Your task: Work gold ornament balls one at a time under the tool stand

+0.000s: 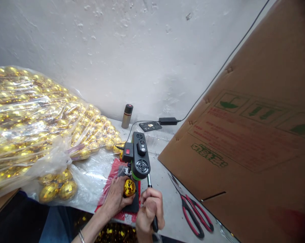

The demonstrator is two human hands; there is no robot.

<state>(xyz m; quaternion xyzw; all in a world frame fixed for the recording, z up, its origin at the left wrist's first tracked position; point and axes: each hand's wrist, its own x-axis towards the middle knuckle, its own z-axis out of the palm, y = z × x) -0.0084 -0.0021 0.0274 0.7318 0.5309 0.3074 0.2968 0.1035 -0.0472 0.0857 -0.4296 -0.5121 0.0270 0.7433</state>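
A small black bench drill press with a red switch stands on the table. My left hand is closed round a shiny gold mirrored ball just below the front of the machine's head. To its right, my right hand wraps round the black-ended lever that comes down from the machine. Whether the ball touches the drill bit cannot be seen, as the head covers that spot. A red plastic sheet lies under the machine's base.
A large clear bag of gold balls fills the left side. Red-handled scissors lie right of my right hand, beside a big cardboard box. Behind stand a bottle, a phone and a black power adapter with its cable.
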